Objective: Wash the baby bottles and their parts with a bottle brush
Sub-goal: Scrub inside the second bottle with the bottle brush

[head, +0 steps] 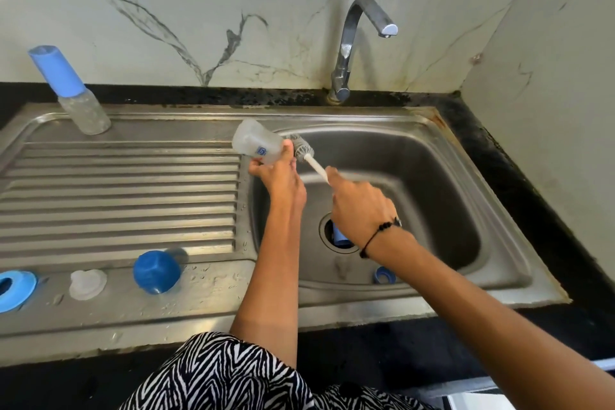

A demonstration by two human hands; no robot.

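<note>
My left hand (279, 176) grips a clear baby bottle (256, 142) by its neck, tilted on its side over the left rim of the sink basin (432, 176). My right hand (359, 206) holds the white handle of a bottle brush (304, 153); its grey bristle head sits at the bottle's mouth. On the drainboard lie a blue ring (15, 289), a clear nipple (87, 284) and a blue cap (157, 271). A second bottle with a blue cover (71, 90) stands at the back left. Blue parts lie in the basin, one at the drain (340, 236), one near the front wall (382, 275).
The chrome tap (352, 43) rises behind the basin, its spout turned right, with no water running. The ribbed steel drainboard (116, 193) fills the left side. Marble walls close off the back and right. The black counter (532, 210) edges the sink.
</note>
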